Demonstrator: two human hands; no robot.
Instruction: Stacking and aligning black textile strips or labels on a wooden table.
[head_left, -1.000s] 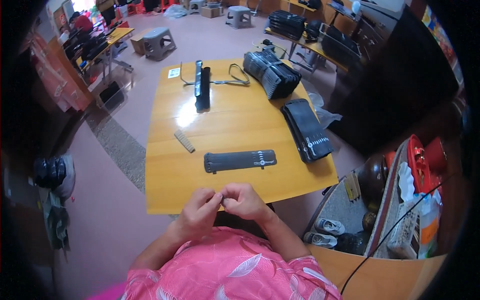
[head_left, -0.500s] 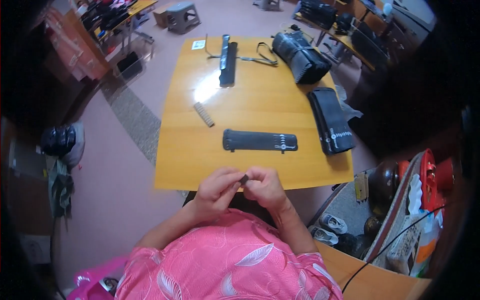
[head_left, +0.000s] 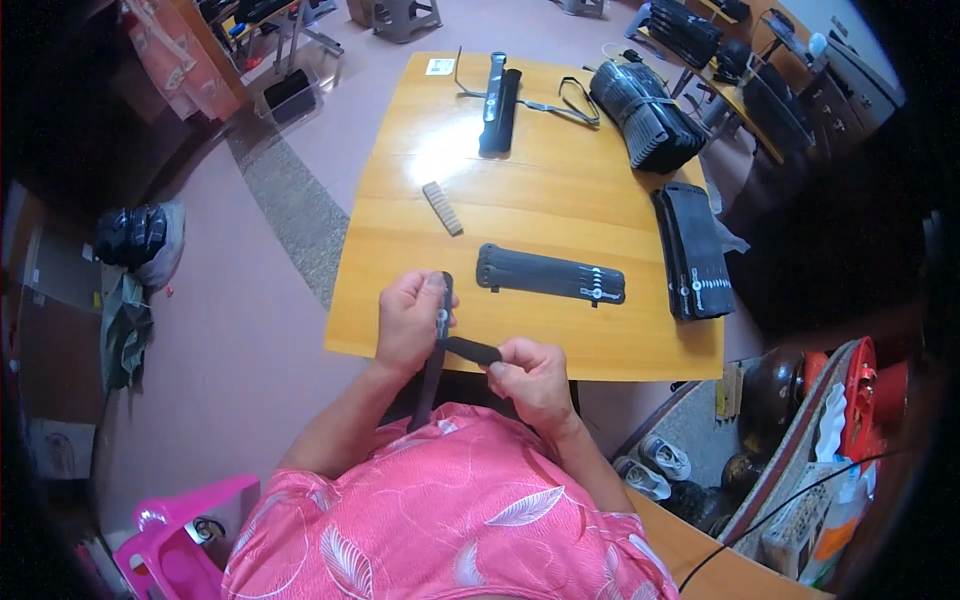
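Black strap (head_left: 472, 350) is held in the air above the near edge of the table (head_left: 590, 205), in front of the pink-patterned shirt (head_left: 450, 500), with a lower length hanging down toward the shirt. Its upper part is gripped by the left hand (head_left: 406, 322), the thumb being laid flat along a section on which a pale mark can be seen. The dark end that branches off to the right is pinched between the thumb and fingers of the right hand (head_left: 535, 382). The fingers of both hands are thus closed on the strap, though how tightly it is squeezed cannot be told. By its look, the strap may be judged light, pliable and hardly fragile: the hanging length should be expected to swing and twist freely, while the short dark end, seen nearly straight between the hands, seems somewhat stiffer. Whether the surface is slippery cannot be made out. It would best be taken by its flat faces, between thumb and forefinger, close to the place where the two lengths meet, so that little is left to flop. Beyond the hands, a flat dark panel (head_left: 545, 273) is laid on the table, with a small beige ribbed strip (head_left: 443, 208) near it and a stack of dark panels (head_left: 695, 255) set at the right edge.
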